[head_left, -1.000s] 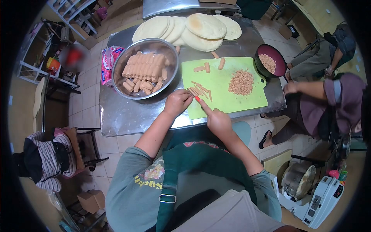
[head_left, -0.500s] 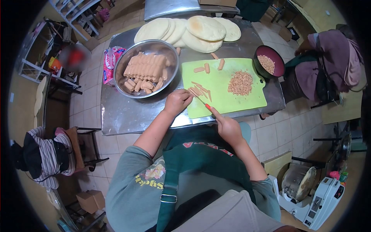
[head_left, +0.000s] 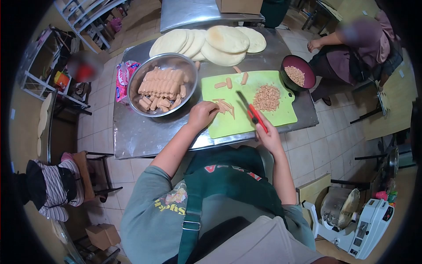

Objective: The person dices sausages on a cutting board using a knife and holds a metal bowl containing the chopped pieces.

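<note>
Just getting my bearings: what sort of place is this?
Likely a food-prep kitchen or bakery: stacked flatbreads, a metal bowl of sausages, and what looks like a dough mixer.

I can't make out the butt end of the slim red-handled metal knife [head_left: 252, 113], hidden by the right fingers [head_left: 269, 129].

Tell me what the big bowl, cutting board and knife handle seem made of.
Big bowl: metal, likely stainless steel; smooth grey with bright reflections.
Cutting board: probably plastic; even lime green, fairly matt, no wood grain visible.
Knife handle: likely plastic; bright red with a black part, finish unclear.
</note>
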A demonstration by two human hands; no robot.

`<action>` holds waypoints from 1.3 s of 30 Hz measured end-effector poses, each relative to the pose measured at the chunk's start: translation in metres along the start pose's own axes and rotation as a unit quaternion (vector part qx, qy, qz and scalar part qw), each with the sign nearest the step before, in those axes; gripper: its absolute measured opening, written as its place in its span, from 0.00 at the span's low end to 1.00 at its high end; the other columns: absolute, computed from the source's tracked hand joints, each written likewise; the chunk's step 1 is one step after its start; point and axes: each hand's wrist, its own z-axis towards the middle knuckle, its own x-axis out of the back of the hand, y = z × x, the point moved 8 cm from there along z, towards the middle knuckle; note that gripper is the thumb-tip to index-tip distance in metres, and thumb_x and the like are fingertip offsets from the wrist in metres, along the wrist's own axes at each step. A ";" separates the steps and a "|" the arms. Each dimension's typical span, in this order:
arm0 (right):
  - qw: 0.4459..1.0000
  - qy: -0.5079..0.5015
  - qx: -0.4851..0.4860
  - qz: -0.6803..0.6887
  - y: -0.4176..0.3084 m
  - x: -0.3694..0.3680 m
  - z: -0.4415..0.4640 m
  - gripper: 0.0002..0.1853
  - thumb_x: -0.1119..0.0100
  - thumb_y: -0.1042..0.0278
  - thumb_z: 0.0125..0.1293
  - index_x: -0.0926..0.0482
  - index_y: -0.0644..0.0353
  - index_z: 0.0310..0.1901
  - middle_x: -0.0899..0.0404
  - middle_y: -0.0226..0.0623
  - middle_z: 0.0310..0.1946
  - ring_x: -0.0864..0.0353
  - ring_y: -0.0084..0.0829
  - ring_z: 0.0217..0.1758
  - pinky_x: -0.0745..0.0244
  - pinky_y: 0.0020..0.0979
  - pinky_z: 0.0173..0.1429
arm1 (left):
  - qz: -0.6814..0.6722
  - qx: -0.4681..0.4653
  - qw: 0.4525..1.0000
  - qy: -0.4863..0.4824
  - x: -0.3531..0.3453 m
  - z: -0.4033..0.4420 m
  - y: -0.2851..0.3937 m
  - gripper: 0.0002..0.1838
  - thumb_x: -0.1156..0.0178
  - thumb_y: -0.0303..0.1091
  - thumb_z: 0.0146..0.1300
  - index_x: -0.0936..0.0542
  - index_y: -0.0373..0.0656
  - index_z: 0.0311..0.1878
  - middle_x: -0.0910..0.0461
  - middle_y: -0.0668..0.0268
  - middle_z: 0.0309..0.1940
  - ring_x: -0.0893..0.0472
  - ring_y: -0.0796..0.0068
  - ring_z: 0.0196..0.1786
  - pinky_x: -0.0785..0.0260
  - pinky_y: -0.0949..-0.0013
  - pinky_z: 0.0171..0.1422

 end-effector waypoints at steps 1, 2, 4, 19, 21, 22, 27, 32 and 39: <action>0.994 0.053 0.098 0.008 -0.016 0.005 0.006 0.26 0.51 0.75 0.65 0.37 0.58 0.66 0.25 0.40 0.54 0.26 0.27 0.54 0.33 0.26 0.58 | 0.005 0.023 0.999 -0.023 -0.002 0.006 0.001 0.05 0.38 0.32 0.50 0.19 0.42 0.30 0.20 0.61 0.28 0.21 0.60 0.32 0.29 0.62 0.37; 0.986 0.081 0.143 -0.020 -0.025 0.006 0.010 0.27 0.50 0.76 0.64 0.38 0.59 0.66 0.32 0.41 0.61 0.33 0.24 0.62 0.40 0.25 0.64 | 0.011 0.045 0.998 -0.046 -0.004 0.011 0.000 0.05 0.39 0.32 0.51 0.19 0.42 0.30 0.20 0.61 0.28 0.21 0.60 0.32 0.29 0.61 0.37; 0.979 0.107 0.173 -0.004 -0.025 0.004 0.019 0.27 0.50 0.76 0.64 0.38 0.59 0.66 0.31 0.40 0.60 0.32 0.24 0.61 0.39 0.25 0.63 | 0.007 0.042 0.998 -0.037 -0.003 0.024 0.003 0.06 0.40 0.32 0.51 0.19 0.42 0.31 0.20 0.61 0.29 0.21 0.59 0.34 0.29 0.61 0.39; 0.966 0.163 0.199 -0.003 0.007 0.007 0.031 0.28 0.51 0.77 0.66 0.40 0.60 0.67 0.33 0.39 0.62 0.35 0.24 0.62 0.39 0.22 0.61 | 0.045 0.049 0.997 -0.047 -0.087 0.143 -0.023 0.28 0.42 0.46 0.56 0.29 0.44 0.58 0.30 0.55 0.58 0.30 0.51 0.59 0.34 0.56 0.60; 0.971 0.157 0.179 0.003 0.008 0.007 0.029 0.28 0.50 0.77 0.65 0.41 0.61 0.67 0.34 0.40 0.62 0.35 0.24 0.62 0.40 0.22 0.62 | 0.111 0.133 0.976 -0.134 -0.099 0.146 -0.030 0.29 0.42 0.47 0.54 0.29 0.46 0.59 0.30 0.57 0.59 0.29 0.50 0.57 0.34 0.56 0.60; 0.969 0.167 0.183 0.002 0.007 0.008 0.028 0.28 0.50 0.77 0.65 0.41 0.61 0.67 0.34 0.40 0.62 0.35 0.24 0.62 0.40 0.22 0.62 | 0.111 0.131 0.974 -0.150 -0.103 0.149 -0.029 0.27 0.41 0.46 0.53 0.25 0.47 0.56 0.28 0.59 0.57 0.27 0.52 0.54 0.33 0.58 0.59; 0.961 0.180 0.205 0.035 0.013 0.007 0.030 0.28 0.47 0.75 0.63 0.38 0.56 0.66 0.30 0.45 0.60 0.28 0.28 0.61 0.33 0.24 0.57 | 0.100 0.065 0.990 -0.079 -0.117 0.157 -0.039 0.19 0.38 0.48 0.48 0.18 0.42 0.35 0.21 0.60 0.39 0.24 0.53 0.43 0.29 0.57 0.49; 0.974 0.169 0.147 0.020 0.017 0.007 0.029 0.28 0.46 0.74 0.63 0.37 0.54 0.66 0.25 0.44 0.55 0.24 0.24 0.53 0.30 0.23 0.52 | 0.057 0.006 0.998 -0.028 -0.123 0.163 -0.044 0.11 0.38 0.35 0.44 0.20 0.39 0.29 0.23 0.55 0.27 0.23 0.52 0.30 0.29 0.59 0.39; 0.954 0.209 0.214 0.003 0.012 0.009 0.026 0.28 0.46 0.73 0.62 0.36 0.51 0.66 0.21 0.42 0.47 0.23 0.19 0.41 0.29 0.22 0.46 | 0.004 0.066 0.998 -0.020 -0.120 0.170 -0.048 0.11 0.39 0.31 0.45 0.19 0.39 0.34 0.22 0.54 0.27 0.21 0.54 0.32 0.29 0.61 0.39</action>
